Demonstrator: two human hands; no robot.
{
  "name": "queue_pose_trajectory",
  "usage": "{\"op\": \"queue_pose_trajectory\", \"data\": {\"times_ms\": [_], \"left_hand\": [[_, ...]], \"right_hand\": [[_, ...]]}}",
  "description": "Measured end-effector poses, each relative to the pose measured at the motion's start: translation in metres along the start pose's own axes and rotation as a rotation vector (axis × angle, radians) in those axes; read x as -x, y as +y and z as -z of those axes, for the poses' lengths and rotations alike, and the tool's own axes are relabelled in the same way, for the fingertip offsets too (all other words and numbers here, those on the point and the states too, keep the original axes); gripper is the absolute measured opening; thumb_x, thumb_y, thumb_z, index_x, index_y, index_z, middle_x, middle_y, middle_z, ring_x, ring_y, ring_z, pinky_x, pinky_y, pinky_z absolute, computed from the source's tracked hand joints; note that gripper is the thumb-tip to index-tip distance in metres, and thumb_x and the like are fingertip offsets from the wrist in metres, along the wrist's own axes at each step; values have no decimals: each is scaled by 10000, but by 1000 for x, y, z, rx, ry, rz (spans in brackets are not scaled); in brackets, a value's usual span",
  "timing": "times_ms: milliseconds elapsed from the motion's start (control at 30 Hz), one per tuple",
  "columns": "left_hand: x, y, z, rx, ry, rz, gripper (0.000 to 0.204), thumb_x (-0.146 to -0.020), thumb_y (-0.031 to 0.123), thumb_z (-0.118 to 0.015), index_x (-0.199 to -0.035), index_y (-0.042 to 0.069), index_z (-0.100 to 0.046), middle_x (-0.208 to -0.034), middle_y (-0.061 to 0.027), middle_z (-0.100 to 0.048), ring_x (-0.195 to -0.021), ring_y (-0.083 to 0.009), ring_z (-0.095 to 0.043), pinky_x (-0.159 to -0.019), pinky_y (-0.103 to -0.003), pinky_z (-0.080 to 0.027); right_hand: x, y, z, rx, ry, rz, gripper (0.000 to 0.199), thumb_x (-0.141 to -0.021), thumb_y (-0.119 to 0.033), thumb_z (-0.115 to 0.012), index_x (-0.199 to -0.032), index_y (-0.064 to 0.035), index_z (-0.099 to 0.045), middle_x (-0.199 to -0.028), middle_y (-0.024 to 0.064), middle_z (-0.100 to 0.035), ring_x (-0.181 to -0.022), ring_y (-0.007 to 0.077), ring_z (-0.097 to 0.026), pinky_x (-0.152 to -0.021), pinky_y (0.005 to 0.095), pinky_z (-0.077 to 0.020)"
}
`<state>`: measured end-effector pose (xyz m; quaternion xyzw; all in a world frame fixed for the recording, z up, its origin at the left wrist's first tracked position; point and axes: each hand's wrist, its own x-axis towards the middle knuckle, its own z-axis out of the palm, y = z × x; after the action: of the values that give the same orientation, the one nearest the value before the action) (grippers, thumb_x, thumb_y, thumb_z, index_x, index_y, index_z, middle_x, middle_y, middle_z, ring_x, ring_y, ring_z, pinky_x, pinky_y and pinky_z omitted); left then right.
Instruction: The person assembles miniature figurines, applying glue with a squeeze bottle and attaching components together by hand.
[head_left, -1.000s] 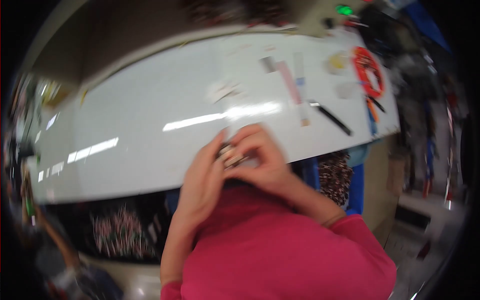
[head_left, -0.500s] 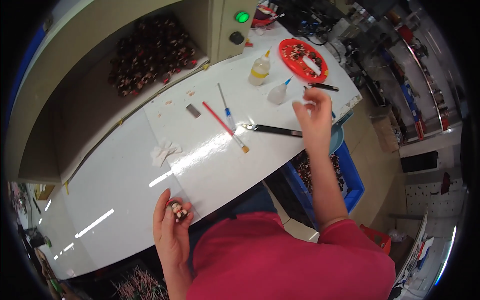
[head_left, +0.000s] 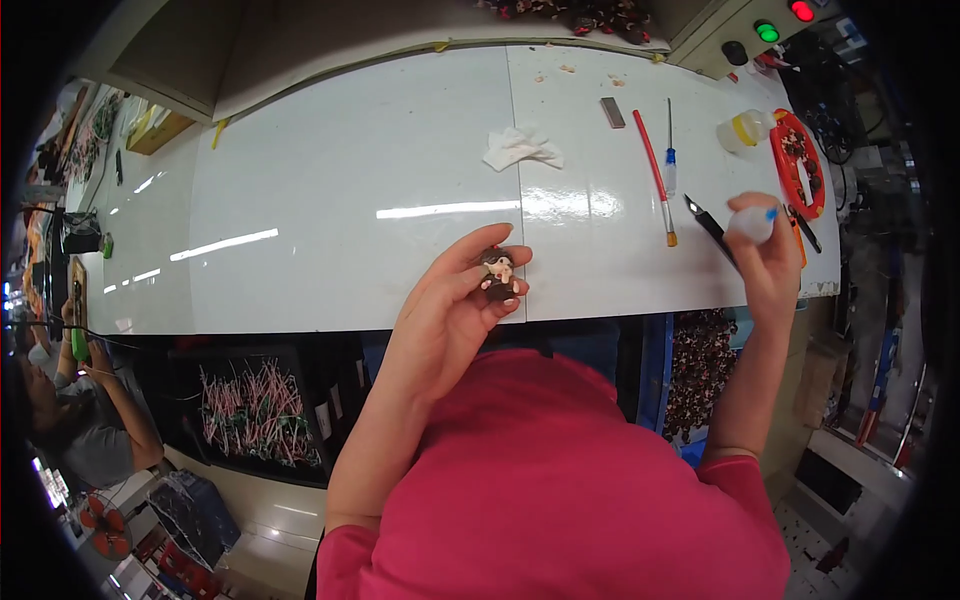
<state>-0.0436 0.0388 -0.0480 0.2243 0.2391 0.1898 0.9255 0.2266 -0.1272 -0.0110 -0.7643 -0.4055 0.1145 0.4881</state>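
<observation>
My left hand (head_left: 438, 305) pinches a small painted figurine (head_left: 498, 278) with dark hair, a pale face and a dark brown body, just above the table's near edge. On the right, my right hand (head_left: 775, 270) is closed around a small whitish squeeze bottle (head_left: 748, 224) with a blue tip, lifted off the table and tilted. Beside that hand lies a black-handled tool with a pointed metal tip (head_left: 708, 222). A red-handled paintbrush (head_left: 654, 168) and a thin tool with a blue handle (head_left: 670, 165) lie further left.
A crumpled tissue (head_left: 522, 149) and a grey block (head_left: 612, 112) lie on the white table (head_left: 330, 150). At the right stand a yellow-banded bottle (head_left: 738, 133) and a red tray (head_left: 815, 200) of small parts. Blue crate (head_left: 655, 375) below. Another person (head_left: 95, 420) sits far left.
My right hand has taken hold of the small blue-tipped bottle and lifted it. My left hand, still with the figurine, is raised further over the table. The view has turned.
</observation>
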Motion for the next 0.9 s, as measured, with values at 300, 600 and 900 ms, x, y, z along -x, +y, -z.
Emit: {"op": "queue_pose_trajectory", "data": {"times_ms": [300,600,900], "left_hand": [[3,-2,5,57,-12,28,375,-889,79,-418,-1250,-19,-438,-1124,-170,-539,-907,-196,-568,-814,-294,-457],[3,-3,3,37,-43,-1,383,-897,104,-441,-1256,-28,-441,-1103,-154,-555,-893,-186,-577,-815,-291,-466],[4,-6,5,-58,-29,-19,389,-904,116,-440,-1262,-37,-447,-1108,-151,-551,-903,-170,-567,-842,-296,-455]], "right_hand": [[5,-34,-47,85,-353,397,345,-576,-120,-820,-859,-33,-642,-790,59,-601,-739,201,-566,-658,289,-449],[-5,-39,-65,160,-483,542,358,-629,-318,-795,-773,-45,-612,-682,63,-536,-619,234,-509,-554,319,-392],[-9,-40,-70,215,-481,570,355,-626,-315,-793,-746,-47,-594,-667,68,-521,-614,243,-508,-544,331,-386]]}}
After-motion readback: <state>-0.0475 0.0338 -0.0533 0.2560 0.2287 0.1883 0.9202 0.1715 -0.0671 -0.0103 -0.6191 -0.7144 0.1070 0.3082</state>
